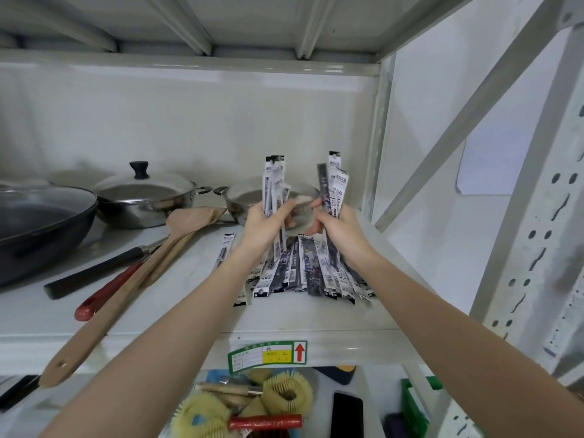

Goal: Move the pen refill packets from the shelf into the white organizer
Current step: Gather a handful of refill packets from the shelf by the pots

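Head view: both hands are raised over the shelf (316, 314), each closed around its own upright bunch of pen refill packets. The left hand (264, 224) grips a bundle (274, 181) whose tops stand above the fingers and whose lower ends hang below the palm. The right hand (336, 227) clasps a second bundle (335, 181) the same way, just beside the first, the two hands nearly touching at the fingertips. Below them, a fanned pile of packets (303, 270) lies flat on the shelf near its front edge, and a single packet (225, 251) lies apart to the left of the pile. Behind the hands sits a steel pot (240, 200), partly hidden. Further left stand a lidded pot (145, 197) and a dark pan (41, 222), with a wooden spatula (132, 286) and a red-handled utensil (107, 292) lying across the shelf. A green price label (267, 355) is stuck on the shelf's front lip. The white organizer cannot be made out.
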